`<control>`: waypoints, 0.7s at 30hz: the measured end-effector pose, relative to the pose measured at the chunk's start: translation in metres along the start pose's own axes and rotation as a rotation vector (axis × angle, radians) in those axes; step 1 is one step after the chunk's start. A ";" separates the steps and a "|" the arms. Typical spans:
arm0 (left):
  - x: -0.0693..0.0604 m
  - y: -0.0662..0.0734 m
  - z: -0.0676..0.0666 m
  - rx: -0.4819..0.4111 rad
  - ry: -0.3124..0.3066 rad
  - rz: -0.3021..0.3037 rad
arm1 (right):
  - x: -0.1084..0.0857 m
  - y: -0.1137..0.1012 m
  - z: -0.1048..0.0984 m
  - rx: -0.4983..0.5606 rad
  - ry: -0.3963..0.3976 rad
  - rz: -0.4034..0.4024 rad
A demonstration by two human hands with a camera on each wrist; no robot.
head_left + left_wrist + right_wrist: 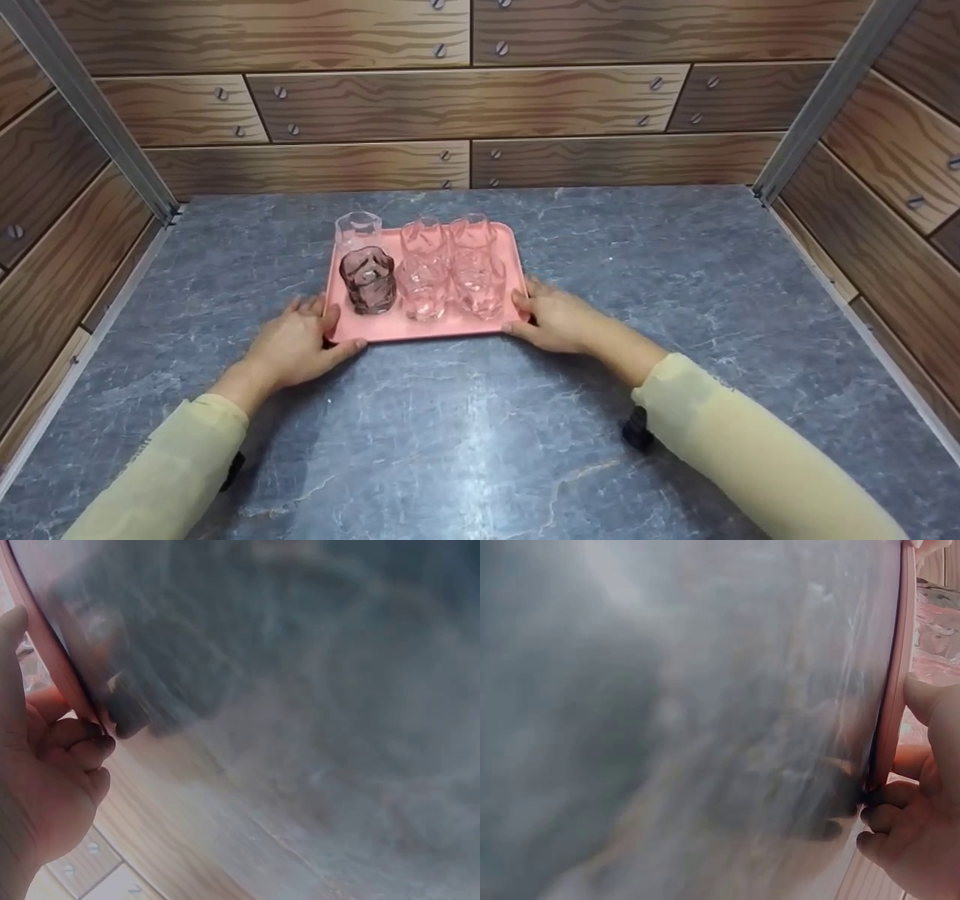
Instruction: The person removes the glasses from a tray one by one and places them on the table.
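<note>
We are finding the pink tray [457, 328] between the left hand [289, 346] and the right hand [559, 319], its long axis running from one set of fingers to the other, its right end lying slightly farther from the person. Both hands are gripping the tray at its near corners: the left fingers are curling round the left end, the thumb lying by the near edge, and the right fingers are bending round the right end likewise. In both wrist views we are seeing fingertips tucking beneath the rim; we are unable to tell whether the tray is touching the tabletop [450, 435]. A dark glass [369, 283] is standing just inside the left fingers, a lone clear glass [358, 231] is standing behind it, and four clear glasses [478, 291] are standing toward the right fingers. Tabletop is extending outward past both hands and nearer than the thumbs; the wood-patterned wall [465, 105] is rising well beyond the fingers.
</note>
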State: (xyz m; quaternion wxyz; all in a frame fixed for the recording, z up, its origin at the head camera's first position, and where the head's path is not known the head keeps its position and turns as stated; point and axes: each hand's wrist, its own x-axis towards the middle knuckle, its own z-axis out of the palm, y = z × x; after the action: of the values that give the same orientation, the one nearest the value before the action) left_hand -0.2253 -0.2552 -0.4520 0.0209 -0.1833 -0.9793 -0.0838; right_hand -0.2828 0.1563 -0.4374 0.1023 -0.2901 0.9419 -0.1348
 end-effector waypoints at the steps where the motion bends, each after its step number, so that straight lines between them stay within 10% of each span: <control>1: -0.001 0.002 0.000 0.004 0.001 0.005 | -0.003 0.001 0.000 0.001 0.003 -0.004; 21: -0.031 0.042 0.003 0.094 0.027 0.080 | -0.060 0.006 0.008 -0.003 0.006 -0.047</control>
State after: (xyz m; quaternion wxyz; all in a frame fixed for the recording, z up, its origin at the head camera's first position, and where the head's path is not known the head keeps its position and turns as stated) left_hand -0.1816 -0.2273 -0.4503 0.0461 -0.2199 -0.9736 -0.0393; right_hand -0.2350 0.1939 -0.4394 0.0956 -0.3117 0.9355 -0.1365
